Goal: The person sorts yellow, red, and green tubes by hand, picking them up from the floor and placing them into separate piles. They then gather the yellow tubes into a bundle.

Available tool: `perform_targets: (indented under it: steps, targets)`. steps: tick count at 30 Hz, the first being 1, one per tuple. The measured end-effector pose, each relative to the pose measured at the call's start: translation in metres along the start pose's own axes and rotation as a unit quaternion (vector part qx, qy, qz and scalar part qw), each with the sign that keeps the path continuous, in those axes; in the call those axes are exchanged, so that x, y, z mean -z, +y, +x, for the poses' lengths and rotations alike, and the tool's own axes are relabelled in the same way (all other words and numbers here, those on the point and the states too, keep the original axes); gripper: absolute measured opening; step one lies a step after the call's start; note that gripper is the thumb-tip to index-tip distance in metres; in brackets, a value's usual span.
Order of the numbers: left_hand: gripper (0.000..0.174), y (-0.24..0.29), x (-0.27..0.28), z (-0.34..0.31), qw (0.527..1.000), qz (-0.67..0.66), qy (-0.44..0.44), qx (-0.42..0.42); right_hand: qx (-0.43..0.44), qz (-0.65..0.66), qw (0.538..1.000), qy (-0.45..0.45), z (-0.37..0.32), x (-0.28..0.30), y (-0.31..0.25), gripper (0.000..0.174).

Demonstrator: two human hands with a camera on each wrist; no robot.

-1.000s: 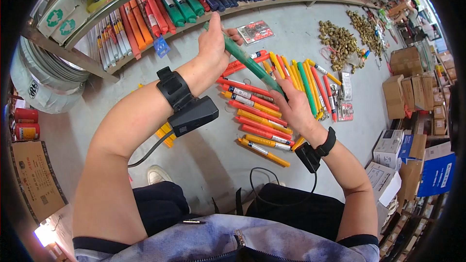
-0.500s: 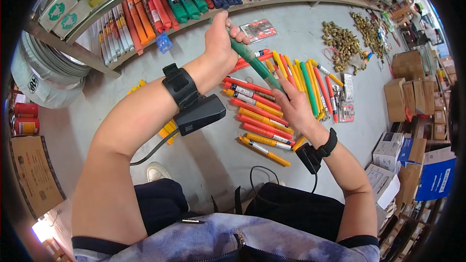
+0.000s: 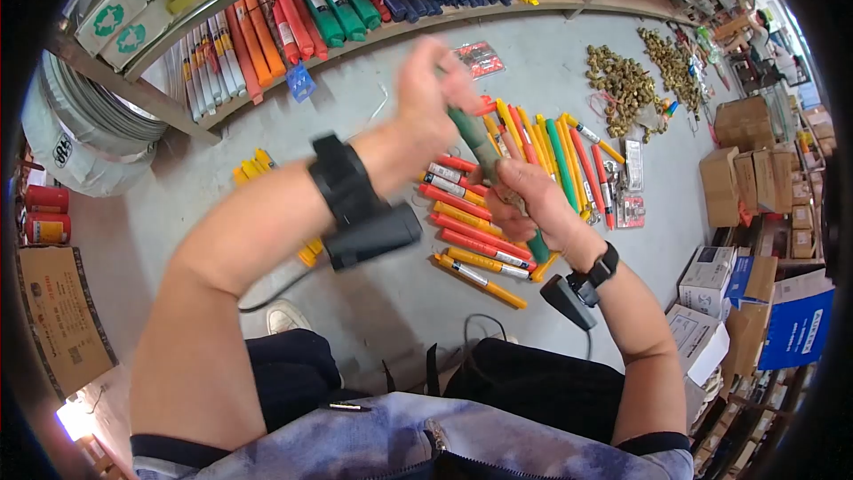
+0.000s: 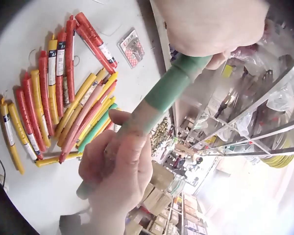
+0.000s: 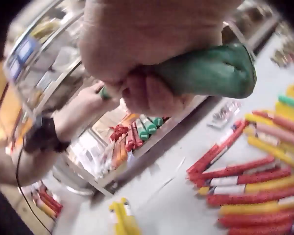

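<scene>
A long green roll (image 3: 478,144), apparently in plastic wrap, slants between both hands above the floor. My right hand (image 3: 533,200) grips its lower part, with the thumb along the top. The roll's lower end (image 3: 538,247) sticks out below that hand. In the left wrist view the right hand (image 4: 120,166) has its fingers curled round the roll (image 4: 166,88). My left hand (image 3: 426,93), blurred in the head view, holds the upper end, which its palm hides. The right wrist view shows the roll's thick, folded end (image 5: 215,71) close up.
Red and yellow rolls (image 3: 471,222) lie in rows on the floor, with a green roll (image 3: 562,160) among others to the right. Brass fittings (image 3: 620,80) lie in heaps beyond. A low shelf (image 3: 391,31) with coloured rolls spans the back. Cardboard boxes (image 3: 742,178) stand at right.
My left hand has moved right and slightly down. The right hand's fingers have curled round the roll, and its lower end now shows below that hand.
</scene>
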State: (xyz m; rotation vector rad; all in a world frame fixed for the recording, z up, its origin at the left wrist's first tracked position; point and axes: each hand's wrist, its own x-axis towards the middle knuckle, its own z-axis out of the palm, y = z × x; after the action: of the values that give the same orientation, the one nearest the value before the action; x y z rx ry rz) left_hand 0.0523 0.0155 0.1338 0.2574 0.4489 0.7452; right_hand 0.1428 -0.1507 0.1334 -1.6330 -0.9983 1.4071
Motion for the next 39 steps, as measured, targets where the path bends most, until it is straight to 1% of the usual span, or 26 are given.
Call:
perform_targets:
  steps: [1, 2, 4, 5, 6, 7, 8, 10, 11, 12, 14, 15, 16, 17, 18, 20, 22, 24, 25, 26, 28, 30, 32, 34, 36, 39]
  targets:
    - [0.024, -0.007, -0.007, -0.006, 0.998, 0.008, -0.052, 0.028, -0.048, 0.217, 0.971, -0.088, 0.000, 0.001, -0.001, 0.036]
    - [0.025, -0.010, -0.012, -0.012, 0.993, 0.015, -0.102, 0.058, -0.095, 0.422, 0.885, -0.171, 0.000, 0.002, 0.000, 0.038]
    - [0.026, -0.007, -0.017, -0.012, 0.993, 0.019, -0.102, 0.054, -0.070, 0.384, 0.904, -0.172, 0.002, 0.005, -0.003, 0.039]
    - [0.027, -0.004, -0.016, -0.009, 0.995, 0.017, -0.086, 0.047, -0.030, 0.251, 0.962, -0.103, 0.003, 0.001, -0.006, 0.037]
    - [0.027, 0.002, -0.017, -0.004, 0.996, 0.018, -0.077, 0.036, 0.019, 0.107, 0.994, -0.031, 0.006, -0.001, -0.012, 0.036]
    - [0.028, 0.011, -0.019, 0.000, 0.997, 0.021, -0.068, 0.023, 0.066, -0.002, 0.997, 0.037, 0.006, -0.007, -0.017, 0.026]
    - [0.029, 0.021, -0.020, 0.005, 0.997, 0.033, -0.063, -0.031, 0.101, -0.102, 0.988, 0.057, 0.008, -0.001, -0.009, 0.017]
    - [0.031, 0.046, -0.020, 0.014, 0.996, -0.005, -0.071, -0.058, 0.245, -0.266, 0.917, 0.166, 0.005, 0.000, 0.008, 0.022]
    - [0.031, 0.054, -0.019, 0.016, 0.993, -0.011, -0.095, -0.072, 0.223, -0.268, 0.919, 0.182, 0.002, 0.001, 0.010, 0.025]
    - [0.031, 0.054, -0.018, 0.016, 0.994, -0.023, -0.082, -0.069, 0.229, -0.294, 0.903, 0.214, 0.001, 0.001, 0.011, 0.024]
    - [0.031, 0.054, -0.017, 0.014, 0.994, -0.035, -0.086, -0.056, 0.199, -0.301, 0.903, 0.233, -0.007, -0.006, -0.004, 0.021]
    - [0.031, 0.055, -0.016, 0.013, 0.993, -0.041, -0.098, -0.050, 0.256, -0.307, 0.880, 0.255, -0.001, -0.003, 0.007, 0.017]
    - [0.030, 0.057, -0.016, 0.013, 0.992, -0.031, -0.114, -0.039, 0.285, -0.277, 0.887, 0.236, -0.001, -0.004, 0.007, 0.014]
    - [0.030, 0.061, -0.019, 0.008, 0.990, -0.034, -0.137, -0.028, 0.260, -0.208, 0.917, 0.221, -0.002, -0.008, 0.007, 0.016]
    - [0.030, 0.064, -0.024, 0.005, 0.987, -0.036, -0.156, -0.017, 0.259, -0.219, 0.912, 0.230, -0.006, -0.009, 0.001, 0.016]
    - [0.030, 0.067, -0.035, 0.000, 0.985, -0.038, -0.166, -0.021, 0.177, -0.076, 0.968, 0.161, -0.014, -0.018, -0.016, 0.021]
    - [0.030, 0.068, -0.035, -0.003, 0.986, -0.033, -0.161, -0.028, 0.148, -0.076, 0.977, 0.137, -0.010, -0.014, -0.016, 0.023]
    - [0.030, 0.068, -0.035, -0.004, 0.988, -0.015, -0.151, -0.027, 0.132, -0.098, 0.984, 0.064, -0.002, -0.012, -0.013, 0.021]
    - [0.030, 0.065, -0.031, -0.004, 0.986, 0.009, -0.163, -0.029, 0.083, -0.023, 0.996, 0.032, -0.003, -0.015, -0.020, 0.021]
    - [0.030, 0.059, -0.029, -0.004, 0.986, 0.012, -0.166, -0.024, 0.085, -0.020, 0.995, 0.039, -0.003, -0.018, -0.019, 0.021]
    - [0.029, 0.048, -0.024, -0.002, 0.993, 0.078, -0.087, -0.006, 0.072, 0.054, 0.996, -0.001, 0.000, -0.027, -0.017, 0.021]
    - [0.026, 0.048, -0.002, 0.016, 0.988, 0.121, -0.092, 0.006, 0.061, 0.092, 0.994, 0.005, 0.000, -0.031, -0.005, 0.021]
    - [0.028, 0.055, 0.018, 0.031, 0.966, 0.256, 0.034, -0.026, 0.020, 0.059, 0.997, 0.053, 0.008, -0.029, 0.008, 0.021]
    - [0.026, 0.068, 0.056, 0.046, 0.945, 0.320, 0.062, 0.003, 0.012, 0.054, 0.994, 0.090, 0.009, -0.027, 0.017, 0.024]
    - [0.020, 0.078, 0.077, 0.045, 0.920, 0.389, 0.039, 0.031, -0.052, 0.091, 0.987, 0.120, 0.008, -0.024, 0.025, 0.027]
    - [0.018, 0.091, 0.105, 0.038, 0.878, 0.474, 0.036, 0.061, -0.073, 0.150, 0.975, 0.145, 0.010, -0.016, 0.042, 0.019]
